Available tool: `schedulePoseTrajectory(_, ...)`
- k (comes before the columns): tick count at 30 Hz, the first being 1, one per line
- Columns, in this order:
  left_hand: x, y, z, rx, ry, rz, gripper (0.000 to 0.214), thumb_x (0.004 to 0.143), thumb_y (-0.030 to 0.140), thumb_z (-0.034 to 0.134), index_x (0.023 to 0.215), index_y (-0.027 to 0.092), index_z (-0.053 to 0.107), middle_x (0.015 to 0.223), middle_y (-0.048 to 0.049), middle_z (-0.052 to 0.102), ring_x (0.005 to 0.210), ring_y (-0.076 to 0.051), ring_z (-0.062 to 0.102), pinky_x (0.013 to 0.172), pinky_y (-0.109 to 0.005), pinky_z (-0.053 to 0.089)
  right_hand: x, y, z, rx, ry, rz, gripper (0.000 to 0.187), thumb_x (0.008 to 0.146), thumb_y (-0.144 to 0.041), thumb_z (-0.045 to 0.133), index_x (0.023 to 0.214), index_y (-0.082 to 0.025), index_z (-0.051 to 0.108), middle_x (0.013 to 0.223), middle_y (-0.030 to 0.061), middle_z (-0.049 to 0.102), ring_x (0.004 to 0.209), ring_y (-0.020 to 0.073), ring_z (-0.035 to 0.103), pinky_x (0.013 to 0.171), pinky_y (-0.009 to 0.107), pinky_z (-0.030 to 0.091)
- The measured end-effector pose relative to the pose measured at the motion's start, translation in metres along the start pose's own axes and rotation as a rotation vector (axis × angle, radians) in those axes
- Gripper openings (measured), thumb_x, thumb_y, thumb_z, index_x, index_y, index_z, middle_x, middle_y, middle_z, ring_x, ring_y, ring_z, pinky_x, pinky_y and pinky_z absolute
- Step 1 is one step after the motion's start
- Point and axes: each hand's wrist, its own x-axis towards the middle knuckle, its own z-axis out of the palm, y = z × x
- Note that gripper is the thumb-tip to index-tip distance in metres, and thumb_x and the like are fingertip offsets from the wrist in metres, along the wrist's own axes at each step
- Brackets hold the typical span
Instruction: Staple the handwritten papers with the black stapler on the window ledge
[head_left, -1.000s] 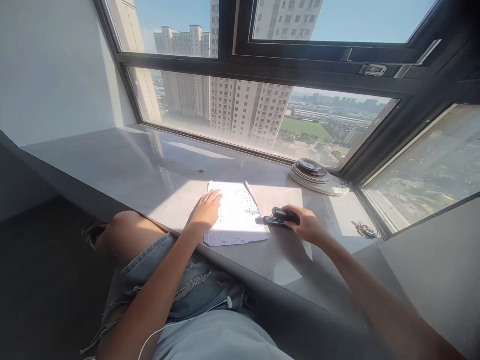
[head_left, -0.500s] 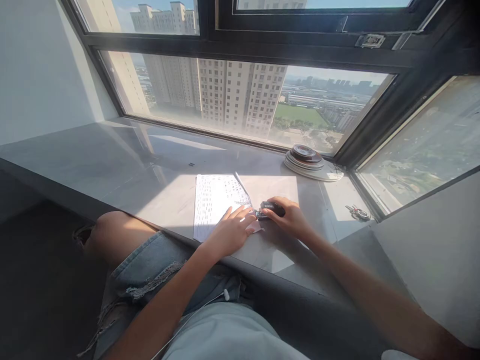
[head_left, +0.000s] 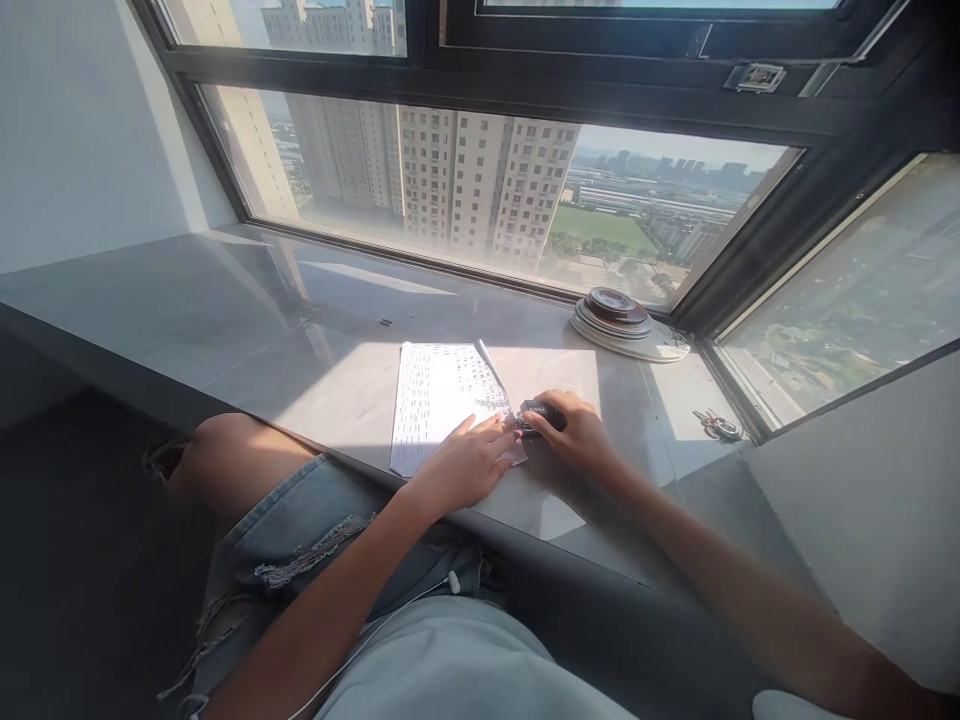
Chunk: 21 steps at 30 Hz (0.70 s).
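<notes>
A stack of white paper sheets [head_left: 427,400] with dark printed marks lies on the grey sill, its lower right part under my hand. My left hand [head_left: 469,462] rests palm down on that corner, fingers stretched out toward the right edge. In my right hand [head_left: 579,428] is a black stapler [head_left: 541,412], gripped from above and from the right. The stapler's front end meets the right edge of the sheets, close to my left fingertips; the exact contact is partly hidden by fingers. A rolled or folded strip of paper [head_left: 491,362] stands up along the upper right edge.
Stacked round plates or lids [head_left: 630,335] sit by the window corner. Right of them lies a small metal item like keys or a watch [head_left: 718,426]. Two tiny dark bits [head_left: 385,323] lie behind the paper. The sill's front edge [head_left: 337,460] runs beside my knee.
The view has tilted slightly. My left hand and the paper have shifted a little to the right, toward the stapler. The stapler's upper arm looks lower, nearer its base.
</notes>
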Motion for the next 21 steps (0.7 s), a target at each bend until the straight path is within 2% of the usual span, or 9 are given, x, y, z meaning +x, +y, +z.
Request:
schedulePoseTrajectory(7, -0.0014, -0.0036, 0.0035, 0.015, 0.07, 0.144, 0.032, 0.113, 0.026, 0.051, 0.14, 0.019, 0.066, 0.143, -0.0107, 0.07, 0.134, -0.027, 0.066, 0.113, -0.05, 0.055, 0.0004, -0.0007, 0.0045, 0.002, 0.049, 0.006, 0.027, 0.102, -0.048, 0.063, 0.098, -0.023, 0.072, 0.096, 0.0074, 0.074, 0.093, 0.0277, 0.062, 0.085, 0.042, 0.046)
schedulePoseTrajectory(11, -0.0026, -0.0026, 0.0003, -0.007, 0.073, 0.212, 0.029, 0.112, 0.023, 0.05, 0.134, 0.019, 0.069, 0.142, -0.0104, 0.07, 0.133, -0.027, 0.065, 0.11, -0.047, 0.056, 0.0004, -0.0039, 0.0065, 0.051, 0.122, 0.017, 0.021, 0.1, -0.043, 0.067, 0.104, -0.023, 0.074, 0.105, 0.0075, 0.078, 0.098, 0.0288, 0.066, 0.09, 0.044, 0.048)
schedulePoseTrajectory(16, -0.0027, 0.0007, -0.0025, -0.033, 0.045, 0.172, 0.032, 0.11, 0.022, 0.053, 0.14, 0.018, 0.064, 0.149, -0.0119, 0.065, 0.142, -0.028, 0.059, 0.114, -0.046, 0.053, 0.0026, -0.0078, 0.0081, 0.042, 0.208, 0.002, 0.016, 0.099, -0.037, 0.068, 0.103, -0.024, 0.076, 0.103, 0.0074, 0.078, 0.099, 0.0294, 0.067, 0.093, 0.046, 0.049)
schedulePoseTrajectory(21, -0.0025, 0.0028, -0.0011, -0.023, 0.02, 0.113, 0.038, 0.107, 0.023, 0.057, 0.145, 0.015, 0.06, 0.151, -0.0144, 0.063, 0.143, -0.031, 0.057, 0.118, -0.05, 0.051, 0.0041, -0.008, 0.0095, 0.027, 0.185, -0.025, 0.014, 0.099, -0.033, 0.066, 0.102, -0.024, 0.075, 0.103, 0.008, 0.077, 0.097, 0.0286, 0.069, 0.091, 0.044, 0.049)
